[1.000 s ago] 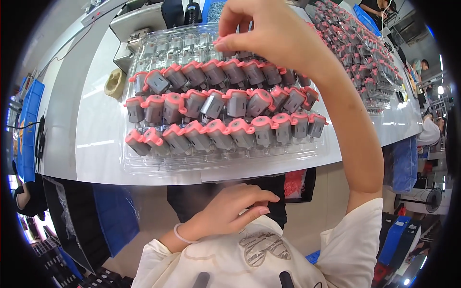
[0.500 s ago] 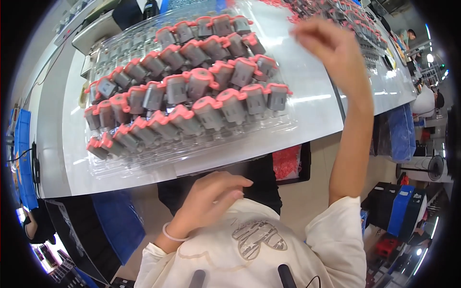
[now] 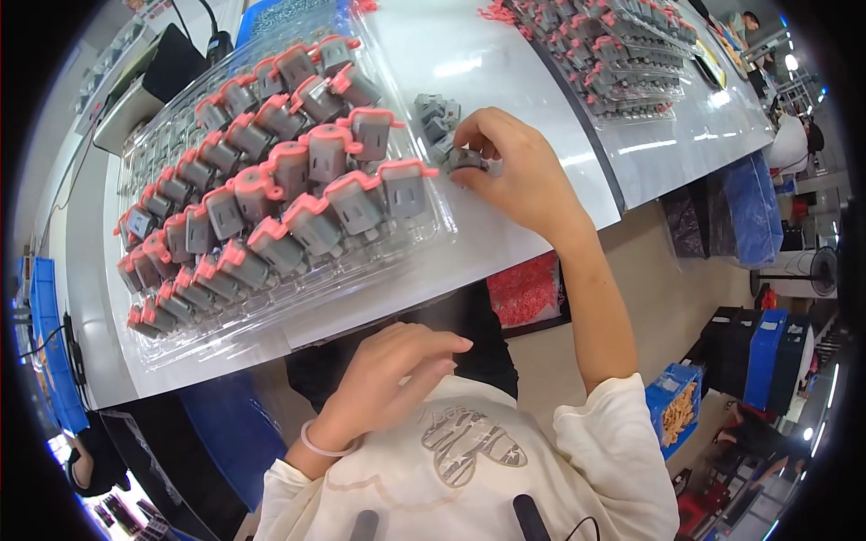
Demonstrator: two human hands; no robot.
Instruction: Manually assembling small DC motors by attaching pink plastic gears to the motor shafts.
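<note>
Beside the clear plastic tray point(image 3: 424, 242), my right hand point(image 3: 519, 171) has thumb and fingers closed on a small grey block-shaped part point(image 3: 467, 160). A few loose grey parts point(image 3: 437, 114) lie on the white table just beyond its fingertips. Rows of grey block-shaped parts with pink-red caps point(image 3: 290, 169) fill much of the tray; most stand upright, some lean. My left hand point(image 3: 392, 370) hovers in front of my torso, fingers loosely curved with the index finger stretched out. Nothing shows between its thumb and index finger.
More trays of grey and red parts point(image 3: 622, 63) are stacked on the adjoining table. A blue bin point(image 3: 280, 20) of small pieces sits behind the near tray. Below the table edge is a dark box of red pieces point(image 3: 525, 290). A blue crate point(image 3: 675, 406) stands on the floor.
My right hand has come down and left from the far table area to the near tray's right side. Loose grey parts now lie there. The view has shifted; my left hand stays put.
</note>
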